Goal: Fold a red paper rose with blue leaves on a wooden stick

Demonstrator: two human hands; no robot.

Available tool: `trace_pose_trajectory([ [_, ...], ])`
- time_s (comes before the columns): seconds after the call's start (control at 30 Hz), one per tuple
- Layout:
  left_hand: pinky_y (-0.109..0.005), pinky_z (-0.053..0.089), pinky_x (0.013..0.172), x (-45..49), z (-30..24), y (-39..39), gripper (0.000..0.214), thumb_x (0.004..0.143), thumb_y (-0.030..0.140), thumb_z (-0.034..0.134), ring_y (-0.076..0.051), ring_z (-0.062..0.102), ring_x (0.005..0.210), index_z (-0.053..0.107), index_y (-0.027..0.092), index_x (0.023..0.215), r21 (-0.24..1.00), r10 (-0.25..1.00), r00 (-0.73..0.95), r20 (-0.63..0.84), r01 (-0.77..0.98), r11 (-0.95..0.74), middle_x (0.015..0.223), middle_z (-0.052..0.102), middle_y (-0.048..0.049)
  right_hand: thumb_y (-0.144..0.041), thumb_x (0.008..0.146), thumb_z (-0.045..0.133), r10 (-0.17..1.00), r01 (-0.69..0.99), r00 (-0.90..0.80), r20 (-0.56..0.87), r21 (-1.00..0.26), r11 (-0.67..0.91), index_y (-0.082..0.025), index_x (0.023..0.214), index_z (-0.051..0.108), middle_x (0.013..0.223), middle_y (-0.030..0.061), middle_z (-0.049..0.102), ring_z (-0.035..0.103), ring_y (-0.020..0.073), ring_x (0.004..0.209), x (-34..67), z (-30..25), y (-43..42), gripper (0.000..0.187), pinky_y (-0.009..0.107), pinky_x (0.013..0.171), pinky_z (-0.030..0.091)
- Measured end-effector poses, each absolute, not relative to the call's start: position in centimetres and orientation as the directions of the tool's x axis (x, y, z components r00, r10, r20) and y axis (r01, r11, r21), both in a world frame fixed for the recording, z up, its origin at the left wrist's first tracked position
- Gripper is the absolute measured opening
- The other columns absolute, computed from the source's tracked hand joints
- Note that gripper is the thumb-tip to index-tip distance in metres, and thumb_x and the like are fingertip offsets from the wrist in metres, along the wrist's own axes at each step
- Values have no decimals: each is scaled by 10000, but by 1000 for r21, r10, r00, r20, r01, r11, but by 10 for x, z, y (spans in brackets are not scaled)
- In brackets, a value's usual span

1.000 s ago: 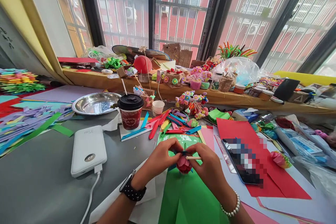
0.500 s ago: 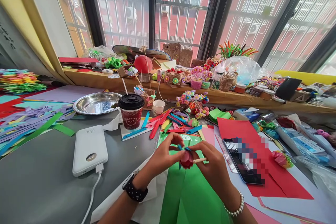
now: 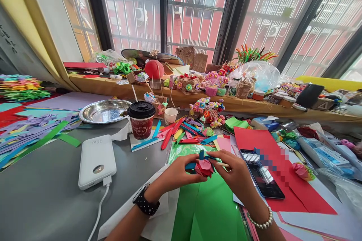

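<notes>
Paper flower (image 3: 204, 167) in left hand (image 3: 181, 174) and right hand (image 3: 235, 173); cup (image 3: 140, 121) lettering blurred

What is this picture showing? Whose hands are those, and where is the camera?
There is no machine here. A person wears a camera on their head, so you see what they see, looking down at their own two hands. The left hand has a watch and the right hand a bead bracelet. Together they hold a red paper flower; the right one pinches its thin stick. Under them lies green paper on a grey table. Nearby are a white power bank, a lidded cup, a metal dish, a phone on red paper, and many coloured paper strips.
</notes>
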State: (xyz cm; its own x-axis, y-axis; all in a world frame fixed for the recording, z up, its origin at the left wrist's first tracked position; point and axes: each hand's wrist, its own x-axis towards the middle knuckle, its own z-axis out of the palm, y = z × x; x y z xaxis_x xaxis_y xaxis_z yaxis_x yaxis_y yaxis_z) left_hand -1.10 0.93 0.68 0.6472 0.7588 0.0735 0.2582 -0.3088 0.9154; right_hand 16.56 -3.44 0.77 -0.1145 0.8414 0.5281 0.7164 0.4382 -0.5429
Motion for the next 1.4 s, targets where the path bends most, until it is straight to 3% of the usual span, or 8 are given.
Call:
trace_pose_trajectory([
  [0.13, -251, 428, 714, -12, 5, 10, 387, 609, 389, 644, -173, 534, 798, 592, 175, 927, 867, 746, 655, 119, 297, -399, 853, 605, -8, -152, 755, 478, 850, 733, -150, 505, -520, 438, -227, 918, 632, 808, 36, 652, 609, 160, 677, 168, 9, -34, 237, 223, 492, 466],
  [0.33, -225, 401, 705, -12, 4, 11, 359, 623, 406, 624, -169, 532, 796, 602, 190, 910, 840, 727, 672, 139, 308, -446, 845, 612, 13, -104, 740, 473, 864, 700, -177, 471, -557, 447, -233, 911, 635, 812, 22, 663, 615, 160, 728, 172, 9, -33, 269, 248, 610, 479],
  [0.43, -218, 390, 702, -12, 6, 11, 364, 633, 398, 618, -165, 527, 795, 597, 189, 930, 835, 723, 678, 131, 318, -449, 864, 607, 14, -105, 742, 471, 864, 699, -178, 471, -557, 448, -229, 903, 635, 801, 20, 666, 617, 156, 709, 172, 8, -33, 262, 244, 597, 476],
  [0.77, -203, 368, 630, -10, 7, 9, 291, 666, 400, 586, -144, 494, 721, 578, 162, 834, 816, 732, 673, 110, 359, -453, 750, 557, 28, -162, 726, 532, 840, 800, -143, 524, -438, 409, -211, 827, 615, 775, 21, 654, 605, 176, 726, 161, 4, -34, 140, 264, 601, 466],
  [1.03, -206, 356, 639, -11, 6, 9, 321, 658, 404, 589, -149, 497, 728, 580, 174, 882, 782, 718, 688, 108, 387, -489, 793, 584, 19, -120, 734, 462, 893, 785, -193, 407, -482, 390, -197, 922, 611, 879, 33, 667, 620, 172, 767, 169, 1, -30, 251, 228, 542, 481],
  [1.23, -192, 327, 575, -10, 7, 9, 289, 654, 428, 583, -124, 452, 652, 569, 158, 756, 777, 728, 679, 101, 403, -484, 675, 522, 39, -138, 748, 478, 852, 796, -206, 482, -425, 432, -219, 869, 633, 785, 21, 677, 629, 167, 704, 166, 0, -30, 213, 243, 572, 481],
  [1.4, -198, 348, 603, -10, 9, 9, 315, 653, 425, 577, -141, 491, 692, 588, 150, 806, 814, 729, 678, 95, 369, -449, 736, 566, 21, -212, 788, 474, 807, 821, -207, 552, -351, 450, -205, 847, 629, 751, 39, 671, 623, 168, 663, 162, -2, -31, 166, 247, 560, 471],
])
